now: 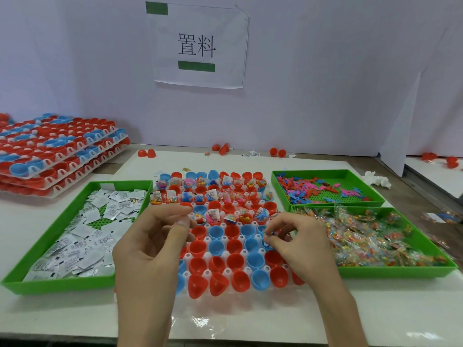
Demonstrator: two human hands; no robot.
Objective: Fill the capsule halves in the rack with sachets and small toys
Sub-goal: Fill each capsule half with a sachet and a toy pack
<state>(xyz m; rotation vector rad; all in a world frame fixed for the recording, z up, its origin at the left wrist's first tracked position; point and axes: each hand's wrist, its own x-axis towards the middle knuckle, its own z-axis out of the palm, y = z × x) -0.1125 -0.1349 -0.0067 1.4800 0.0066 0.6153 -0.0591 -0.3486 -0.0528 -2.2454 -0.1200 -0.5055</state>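
Right hand [295, 240] hovers over the right side of the rack [207, 255], wrist coming in from the near table edge, palm down. Fingers are bunched and pinching a small toy [270, 234]; it's too small to tell what kind. Left hand [155, 236] is over the rack's left side, forearm also from the near edge. Its fingers are curled with the thumb against the fingertips, and I can't tell if anything is between them.

The white rack sits mid-table. Its far rows of red and blue capsule halves [216, 232] already have sachets and toys in them, while the near rows are bare.

A green tray [50, 284] of white sachets [82, 234] is just left of the rack. On the right, a far green tray [325, 172] holds loose plastic toys [323, 190]. The near green tray [400, 271] holds clear packets of coloured beads [375, 236].

Stacked loaded racks [57, 151] sit at the far left corner. Loose red halves [147, 153] lie along the far edge. A crumpled tissue [377, 180] is at the right edge. A paper sign [198, 46] hangs on the wall.
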